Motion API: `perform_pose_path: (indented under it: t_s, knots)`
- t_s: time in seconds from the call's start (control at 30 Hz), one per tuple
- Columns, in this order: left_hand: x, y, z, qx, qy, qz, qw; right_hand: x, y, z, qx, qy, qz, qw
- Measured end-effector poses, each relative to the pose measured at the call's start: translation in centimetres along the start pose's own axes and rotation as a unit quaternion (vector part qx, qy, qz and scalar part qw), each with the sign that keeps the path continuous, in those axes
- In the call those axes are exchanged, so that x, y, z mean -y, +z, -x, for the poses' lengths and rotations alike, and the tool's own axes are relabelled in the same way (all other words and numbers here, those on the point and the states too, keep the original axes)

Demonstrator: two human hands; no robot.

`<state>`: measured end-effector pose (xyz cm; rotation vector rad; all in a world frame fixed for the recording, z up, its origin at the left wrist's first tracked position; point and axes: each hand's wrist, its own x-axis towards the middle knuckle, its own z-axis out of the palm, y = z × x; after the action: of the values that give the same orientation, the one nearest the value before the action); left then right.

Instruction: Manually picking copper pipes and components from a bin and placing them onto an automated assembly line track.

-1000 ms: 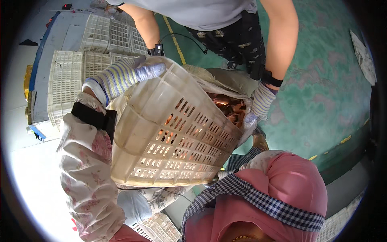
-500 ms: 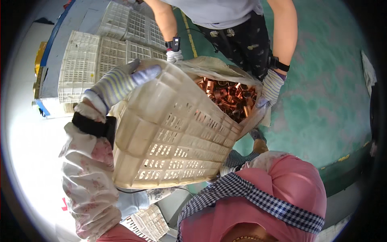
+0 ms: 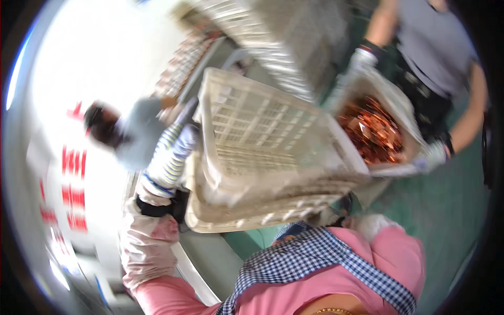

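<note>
My left hand (image 3: 173, 149), in a striped glove, is closed on the left end of an off-white slatted plastic crate (image 3: 252, 163). The crate is tilted, its open top showing no contents; a second rim beneath it suggests two nested crates, though blur leaves this unsure. My right arm reaches toward the crate's near right corner, where the crate and my sleeve hide the right hand's fingers. Touching the crate's right end is a pale lined container (image 3: 417, 126) full of shiny copper-coloured metal pieces (image 3: 370, 131). A co-worker's gloved hands hold that container by opposite sides.
The co-worker (image 3: 436, 52) stands at the far right on a green floor (image 3: 441, 210). Stacked pale crates (image 3: 262, 31) rise at the back. Another person in light blue (image 3: 139, 134) is at the left, beside a bench with rows of copper-coloured items.
My view has swung left, so the co-worker and the container now appear farther right. The crate has turned, and its open inside now faces me. My left hand keeps its hold.
</note>
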<state>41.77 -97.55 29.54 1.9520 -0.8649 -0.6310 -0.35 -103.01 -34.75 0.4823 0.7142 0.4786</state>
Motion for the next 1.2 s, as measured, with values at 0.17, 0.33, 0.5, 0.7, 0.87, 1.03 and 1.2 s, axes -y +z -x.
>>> perform_pose_path:
  t_s: [0.17,0.33,0.5,0.7,0.87,1.03,1.2]
  knots:
    - [14.1,1.2,28.6,-0.244,-0.112,0.151,0.952,-4.8,11.6,-1.5,-0.106,-0.064,0.273,0.954]
    - [26.1,11.7,60.5,-0.504,-0.235,0.29,0.779,-14.7,15.1,-3.0,-0.143,-0.146,0.487,0.849]
    - [32.7,20.6,79.2,-0.69,-0.151,0.308,0.637,-21.6,14.2,-24.6,0.022,0.02,0.538,0.843]
    - [40.3,26.8,85.2,-0.837,-0.118,0.29,0.448,-45.4,21.0,-38.5,-0.048,0.11,0.697,0.707]
    - [46.1,26.9,87.4,-0.887,-0.167,0.236,0.361,-53.3,20.0,-50.8,-0.044,0.147,0.735,0.66]
    - [48.4,25.0,93.2,-0.903,-0.195,0.223,0.311,-56.5,19.4,-62.2,0.344,0.021,0.898,0.273]
    - [51.7,22.2,99.5,-0.877,-0.349,0.205,0.257,-70.4,25.2,-66.0,0.331,0.12,0.935,0.045]
